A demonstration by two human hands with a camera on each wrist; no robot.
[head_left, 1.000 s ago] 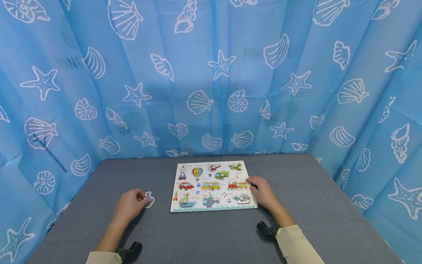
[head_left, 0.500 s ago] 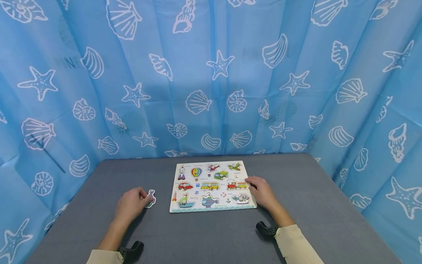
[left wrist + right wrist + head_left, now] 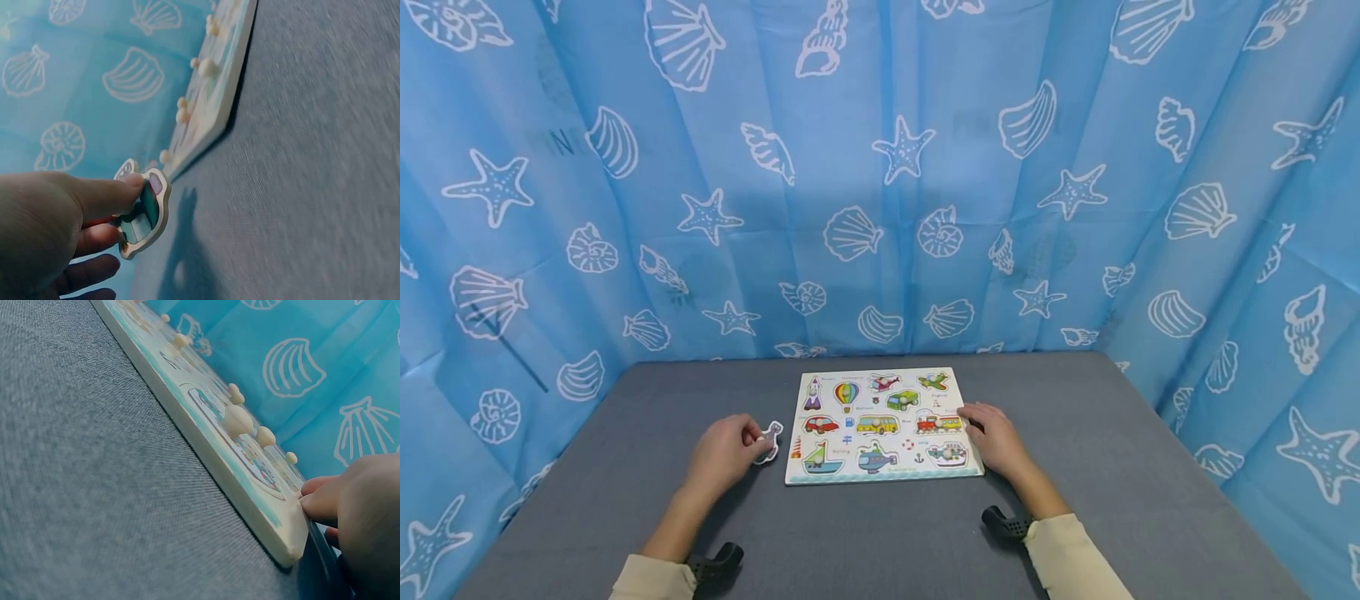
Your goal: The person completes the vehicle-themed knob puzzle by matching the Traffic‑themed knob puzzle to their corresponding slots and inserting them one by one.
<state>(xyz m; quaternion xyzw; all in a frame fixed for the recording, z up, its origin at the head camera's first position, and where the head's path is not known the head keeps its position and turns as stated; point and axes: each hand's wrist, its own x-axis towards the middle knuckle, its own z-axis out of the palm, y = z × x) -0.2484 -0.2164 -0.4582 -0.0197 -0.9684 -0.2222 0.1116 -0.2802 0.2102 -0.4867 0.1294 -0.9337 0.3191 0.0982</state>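
Note:
Between thumb and fingers my left hand [image 3: 724,454] pinches a small flat wooden puzzle piece [image 3: 770,442], held left of the puzzle board [image 3: 850,473]. In the left wrist view the piece [image 3: 156,215] is tilted on edge, with a pale rim and green and purple print; the thumb covers part of it. The board lies flat and carries vehicle pictures with knobs, among them a yellow bus [image 3: 877,424] and a red car [image 3: 821,424]. My right hand [image 3: 997,437] rests at the board's right edge, fingertips touching it near the train [image 3: 938,423].
A grey cloth-covered table [image 3: 880,542] bears the board. Behind it hangs a blue curtain [image 3: 850,167] with white shells and starfish. Black wrist mounts sit on the left wrist [image 3: 718,561] and right wrist [image 3: 1006,523].
My left hand has moved right with the puzzle piece, closer to the board's left edge. The right hand and the board have stayed in place.

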